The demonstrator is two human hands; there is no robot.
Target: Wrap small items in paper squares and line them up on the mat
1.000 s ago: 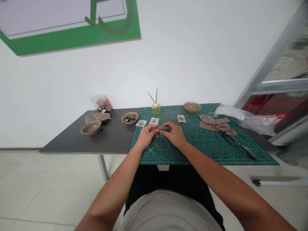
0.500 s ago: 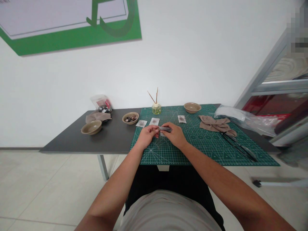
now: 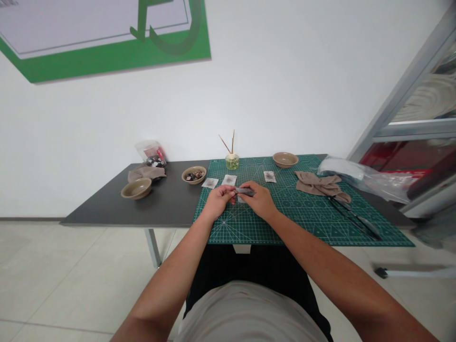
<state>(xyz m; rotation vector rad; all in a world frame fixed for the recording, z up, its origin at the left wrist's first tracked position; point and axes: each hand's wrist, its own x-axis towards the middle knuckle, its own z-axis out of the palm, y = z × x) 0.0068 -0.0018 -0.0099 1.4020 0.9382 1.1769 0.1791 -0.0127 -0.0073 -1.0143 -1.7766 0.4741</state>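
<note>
Both my hands meet over the green cutting mat [image 3: 306, 218], a little above it. My right hand [image 3: 260, 199] is closed round a small dark grey oblong object [image 3: 245, 191], which lies level between the hands. My left hand [image 3: 218, 200] pinches its left end with fingers curled. What the object is I cannot make out. Just behind the hands lie three small white sachets [image 3: 228, 180] with brown prints.
A reed diffuser jar [image 3: 232, 160] and an empty tan bowl [image 3: 285, 159] stand at the mat's back. Beige cloth [image 3: 318, 184] and black scissors [image 3: 354, 218] lie right, by a plastic bag [image 3: 363, 176]. On the dark table [image 3: 142, 209]: a bowl of dark pieces [image 3: 194, 175], an empty bowl [image 3: 136, 188], a pouch [image 3: 151, 153].
</note>
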